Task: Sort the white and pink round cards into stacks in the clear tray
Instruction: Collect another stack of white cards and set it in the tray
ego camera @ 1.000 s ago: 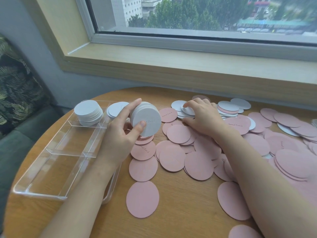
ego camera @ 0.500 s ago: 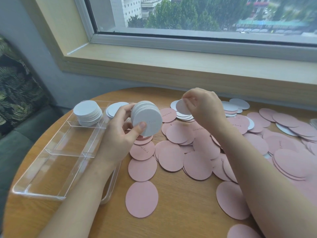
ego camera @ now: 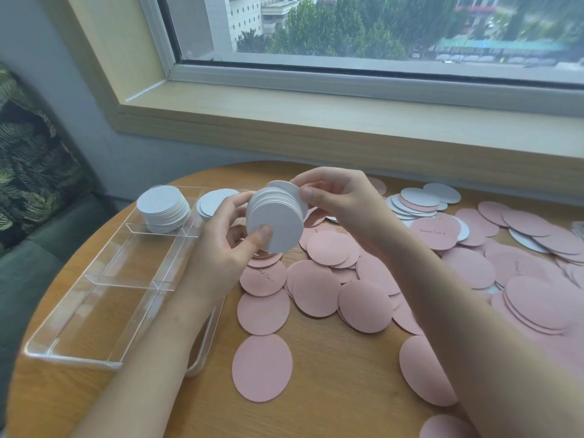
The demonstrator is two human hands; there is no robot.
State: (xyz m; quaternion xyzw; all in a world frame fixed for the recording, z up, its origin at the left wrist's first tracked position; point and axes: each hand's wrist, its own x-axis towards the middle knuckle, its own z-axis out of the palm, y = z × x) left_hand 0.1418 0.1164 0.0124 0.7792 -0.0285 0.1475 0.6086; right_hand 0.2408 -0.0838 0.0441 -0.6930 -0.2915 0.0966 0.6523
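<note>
Having left the scattered cards, the right hand (ego camera: pixel 341 203) now pinches a white card (ego camera: pixel 289 188) against the back of the white stack (ego camera: pixel 274 222), which the left hand (ego camera: pixel 221 245) grips above the tabletop (ego camera: pixel 331 374), just right of the clear tray (ego camera: pixel 104 298). The stack's axis lies near horizontal, its flat face turned toward the camera.

A round brown wooden table (ego camera: pixel 331 390) fills the bottom. A pale wooden window sill (ego camera: pixel 347 121) runs across the middle. Green trees (ego camera: pixel 331 30) show outside at the top. A dark leafy cushion (ego camera: pixel 28 159) sits at the left.
</note>
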